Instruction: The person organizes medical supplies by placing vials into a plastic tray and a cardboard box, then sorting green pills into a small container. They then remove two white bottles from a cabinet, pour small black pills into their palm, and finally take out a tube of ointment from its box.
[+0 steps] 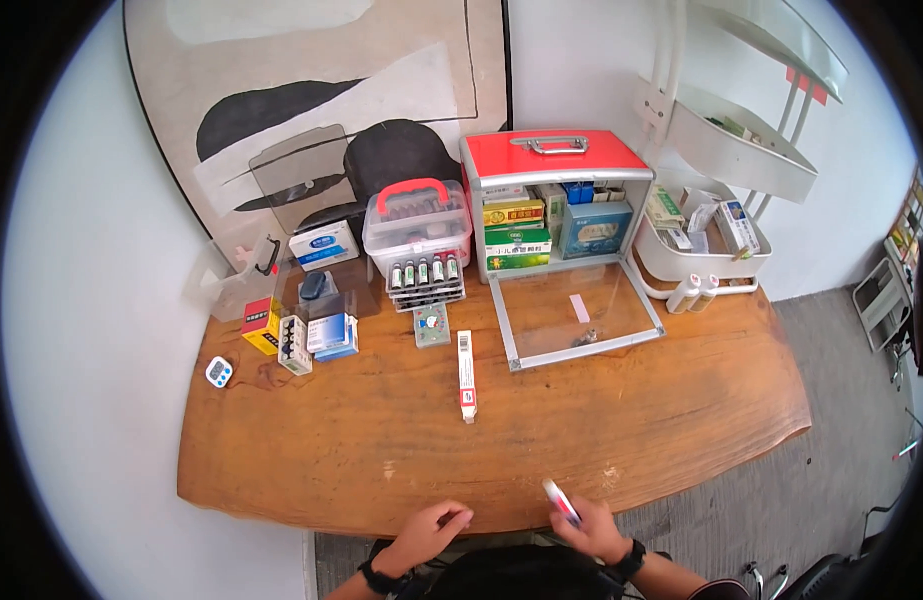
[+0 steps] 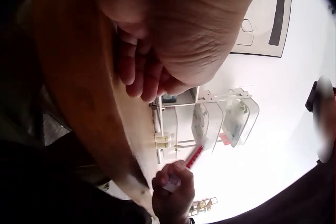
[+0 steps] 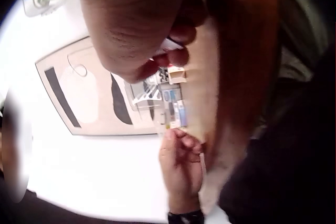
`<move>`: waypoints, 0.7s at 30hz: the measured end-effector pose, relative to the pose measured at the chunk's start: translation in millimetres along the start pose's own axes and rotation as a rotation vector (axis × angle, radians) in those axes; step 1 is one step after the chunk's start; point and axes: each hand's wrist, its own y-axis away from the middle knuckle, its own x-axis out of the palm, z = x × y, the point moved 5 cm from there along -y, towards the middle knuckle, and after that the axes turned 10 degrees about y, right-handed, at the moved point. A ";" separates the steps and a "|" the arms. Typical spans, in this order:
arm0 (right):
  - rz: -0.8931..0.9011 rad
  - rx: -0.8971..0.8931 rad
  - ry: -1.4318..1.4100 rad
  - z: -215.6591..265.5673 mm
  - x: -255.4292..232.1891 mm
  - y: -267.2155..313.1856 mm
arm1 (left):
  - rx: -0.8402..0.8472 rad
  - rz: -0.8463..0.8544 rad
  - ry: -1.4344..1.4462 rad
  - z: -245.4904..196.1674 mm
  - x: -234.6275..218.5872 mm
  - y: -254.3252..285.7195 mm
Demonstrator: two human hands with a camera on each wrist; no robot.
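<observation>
My right hand grips a slim white tube with a red marking over the table's front edge. The tube's pale end points up and away from the fist, and the left wrist view shows red print along its side. My left hand hovers at the same edge, fingers loosely curled, with nothing seen in it. On the table ahead of both hands lies a long narrow white carton with a red patch near its close end. Fingers hide the tube's lower part.
Behind the carton stand a clear box with a red handle and a red-topped medicine cabinet, its glass door folded down onto the table. Medicine boxes and a small timer sit at left. A white tiered rack holds more boxes at right.
</observation>
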 end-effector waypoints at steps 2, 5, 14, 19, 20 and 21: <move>-0.081 -0.091 0.099 -8.5 -10.5 35.7 | -0.030 -0.061 -0.023 25.0 -14.2 24.8; -0.116 -0.036 0.156 -56.5 -10.7 79.8 | 0.082 -0.110 -0.316 36.2 -39.8 61.5; -0.179 0.268 0.530 -143.5 -11.7 140.1 | 0.158 -0.431 -0.916 115.3 -78.7 113.4; -0.087 0.307 0.603 -128.2 -20.5 153.7 | -0.217 -0.379 -0.817 114.9 -71.6 106.8; 0.001 0.463 0.619 -129.5 -20.3 159.9 | -0.208 -0.381 -0.816 111.3 -72.1 106.3; 0.090 0.619 0.632 -135.9 -18.3 166.8 | -0.249 -0.362 -0.804 112.7 -72.7 106.5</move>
